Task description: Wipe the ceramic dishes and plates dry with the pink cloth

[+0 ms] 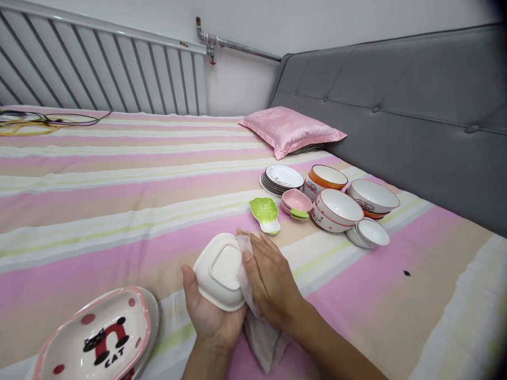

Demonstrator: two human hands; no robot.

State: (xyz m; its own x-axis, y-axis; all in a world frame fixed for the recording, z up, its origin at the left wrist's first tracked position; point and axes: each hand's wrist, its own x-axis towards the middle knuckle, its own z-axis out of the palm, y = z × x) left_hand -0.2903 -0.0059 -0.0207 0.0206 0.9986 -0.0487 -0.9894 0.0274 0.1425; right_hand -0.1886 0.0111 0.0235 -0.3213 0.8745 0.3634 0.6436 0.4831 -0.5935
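Note:
A white dish (224, 269) with rounded corners is turned so its underside and raised foot ring face me. My left hand (216, 322) supports it from below, thumb along its left edge. My right hand (273, 277) is closed on a thin pale cloth (263, 338), pressing it against the dish's right side; the cloth's loose end hangs below. Just beyond my hands lies a green and white vegetable-shaped dish (264, 214). At the lower left, an oval bowl with a cat picture (109, 338) rests on another pale dish.
Further right on the striped bedspread (130, 211) stand stacked plates (283, 177), pink dishes (296, 200), several large bowls (338, 207) and small white bowls (370, 233). A pink pillow (293, 129) lies near the grey headboard (396, 89). Cables (43, 122) lie far left, near the radiator (103, 63).

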